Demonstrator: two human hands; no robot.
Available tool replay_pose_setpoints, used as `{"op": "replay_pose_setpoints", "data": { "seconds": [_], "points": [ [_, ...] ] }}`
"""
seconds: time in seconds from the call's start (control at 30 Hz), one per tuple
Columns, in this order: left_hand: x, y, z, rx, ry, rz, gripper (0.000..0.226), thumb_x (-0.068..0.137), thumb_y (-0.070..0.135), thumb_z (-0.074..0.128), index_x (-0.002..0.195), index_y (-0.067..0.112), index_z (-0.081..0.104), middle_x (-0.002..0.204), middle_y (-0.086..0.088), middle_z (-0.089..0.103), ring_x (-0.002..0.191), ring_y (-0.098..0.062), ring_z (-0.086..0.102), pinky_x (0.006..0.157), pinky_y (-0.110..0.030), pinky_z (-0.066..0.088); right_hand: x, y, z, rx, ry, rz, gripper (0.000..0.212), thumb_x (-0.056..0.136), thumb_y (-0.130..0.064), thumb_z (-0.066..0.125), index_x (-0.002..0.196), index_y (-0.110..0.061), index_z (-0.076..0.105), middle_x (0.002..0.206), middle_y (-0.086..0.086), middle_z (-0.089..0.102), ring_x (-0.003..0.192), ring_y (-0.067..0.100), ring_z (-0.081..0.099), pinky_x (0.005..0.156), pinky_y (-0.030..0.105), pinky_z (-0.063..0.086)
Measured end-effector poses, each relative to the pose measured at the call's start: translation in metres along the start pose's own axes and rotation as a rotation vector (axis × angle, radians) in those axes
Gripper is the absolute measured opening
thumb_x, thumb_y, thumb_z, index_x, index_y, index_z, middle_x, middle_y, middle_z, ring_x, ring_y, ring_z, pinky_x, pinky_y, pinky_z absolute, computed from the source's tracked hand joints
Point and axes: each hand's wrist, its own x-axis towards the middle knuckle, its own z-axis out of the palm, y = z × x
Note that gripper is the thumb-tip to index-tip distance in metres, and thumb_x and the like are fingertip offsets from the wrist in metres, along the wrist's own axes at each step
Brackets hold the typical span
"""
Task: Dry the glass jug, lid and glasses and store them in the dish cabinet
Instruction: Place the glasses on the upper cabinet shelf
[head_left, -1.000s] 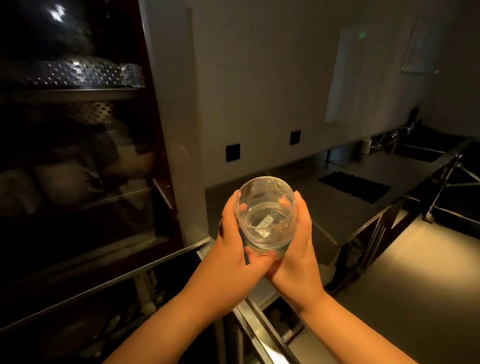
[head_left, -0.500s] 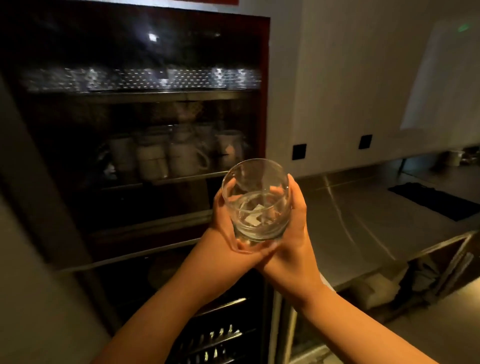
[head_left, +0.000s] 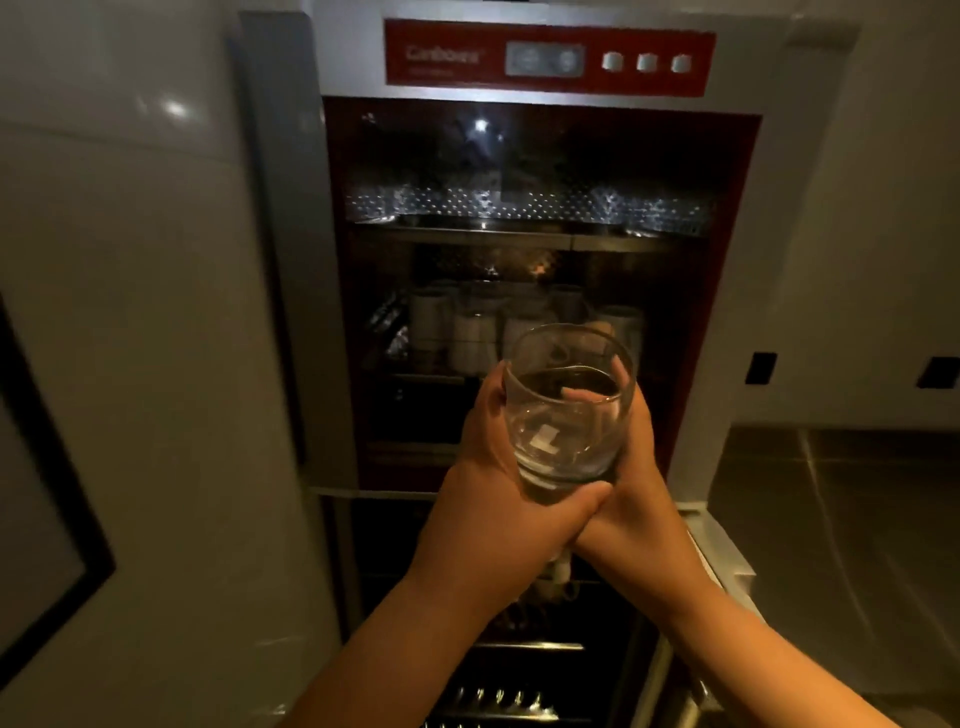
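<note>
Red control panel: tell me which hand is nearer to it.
Right, narrowly. The right hand grips the glass below the panel's buttons; the left hand grips it further left. Both are far below.

One glass (head_left: 566, 410), two hands, left (head_left: 498, 483) and right (head_left: 631, 467), one dish cabinet (head_left: 779, 260) with three buttons (head_left: 645, 63); perhaps five white cups (head_left: 472, 332) inside.

Panel lettering (head_left: 441, 54) blurred; cups (head_left: 470, 332) dim behind glass.
</note>
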Motion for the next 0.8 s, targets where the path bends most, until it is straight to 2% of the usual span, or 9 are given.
{"op": "replay_pose_setpoints", "data": {
  "seconds": [0.07,0.13,0.2,0.23,0.3,0.37,0.53,0.63,0.8],
  "points": [
    [0.0,0.003,-0.001,0.029,0.091,-0.01,0.109,0.053,0.058,0.073,0.135,0.062,0.002,0.137,0.025,0.036,0.112,0.007,0.05,0.078,-0.01,0.042,0.011,-0.001,-0.001,0.026,-0.07,-0.01,0.113,0.068,-0.021,0.084,0.149,-0.033,0.006,0.139,-0.011,0.045,0.127,0.012,0.048,0.1,0.026,0.044],
    [-0.001,0.005,-0.002,0.054,0.172,-0.02,0.109,0.05,0.061,0.071,0.135,0.062,0.003,0.133,0.029,0.03,0.109,0.012,0.045,0.072,-0.005,0.038,0.02,-0.001,-0.001,0.04,-0.137,-0.023,0.112,0.066,-0.02,0.084,0.148,-0.028,0.009,0.139,-0.011,0.046,0.128,0.012,0.048,0.099,0.021,0.043],
    [-0.002,0.007,-0.003,0.083,0.225,-0.014,0.108,0.05,0.062,0.071,0.133,0.063,0.002,0.127,0.029,0.028,0.102,0.021,0.039,0.059,0.003,0.036,0.025,0.0,-0.001,0.05,-0.178,-0.028,0.112,0.066,-0.015,0.085,0.148,-0.023,0.01,0.138,-0.013,0.047,0.127,0.011,0.049,0.097,0.018,0.042],
    [-0.002,0.007,-0.003,0.087,0.24,-0.007,0.107,0.05,0.061,0.071,0.133,0.063,0.003,0.129,0.028,0.029,0.104,0.021,0.04,0.062,0.002,0.038,0.028,0.0,-0.001,0.056,-0.195,-0.03,0.112,0.066,-0.012,0.085,0.148,-0.023,0.01,0.137,-0.013,0.047,0.126,0.011,0.049,0.097,0.018,0.042],
    [-0.001,0.007,-0.002,0.065,0.252,-0.01,0.108,0.052,0.058,0.072,0.135,0.06,0.004,0.138,0.024,0.033,0.115,0.009,0.045,0.08,-0.015,0.048,0.032,0.0,0.0,0.066,-0.23,-0.033,0.111,0.066,-0.009,0.084,0.147,-0.024,0.011,0.137,-0.013,0.048,0.126,0.012,0.049,0.097,0.018,0.042],
    [0.0,0.008,-0.004,0.067,0.25,-0.019,0.11,0.055,0.052,0.076,0.136,0.059,0.003,0.14,0.02,0.037,0.121,0.0,0.047,0.087,-0.028,0.051,0.035,0.0,0.002,0.062,-0.248,-0.037,0.111,0.066,-0.006,0.084,0.147,-0.024,0.01,0.137,-0.014,0.048,0.126,0.011,0.049,0.097,0.017,0.042],
    [0.004,0.009,-0.011,0.079,0.267,0.015,0.106,0.059,0.045,0.078,0.138,0.055,0.008,0.138,0.023,0.037,0.119,0.006,0.046,0.084,-0.012,0.045,0.041,0.002,0.007,0.061,-0.259,-0.034,0.111,0.067,-0.013,0.083,0.148,-0.023,0.008,0.137,-0.017,0.047,0.126,0.008,0.049,0.096,0.016,0.042],
    [0.006,0.01,-0.015,0.073,0.312,0.009,0.104,0.057,0.049,0.075,0.138,0.054,0.011,0.134,0.024,0.04,0.116,0.009,0.047,0.08,-0.009,0.045,0.05,0.0,0.009,0.06,-0.304,-0.027,0.113,0.068,-0.017,0.083,0.149,-0.029,0.005,0.14,-0.014,0.046,0.128,0.011,0.048,0.099,0.022,0.043],
    [0.004,0.011,-0.024,0.062,0.376,0.003,0.1,0.054,0.049,0.073,0.135,0.053,0.013,0.134,0.019,0.043,0.116,0.003,0.05,0.088,-0.023,0.051,0.058,-0.002,0.018,0.066,-0.361,-0.031,0.113,0.069,-0.025,0.084,0.148,-0.037,0.004,0.14,-0.019,0.045,0.128,0.009,0.047,0.098,0.018,0.042]
  ]
}}
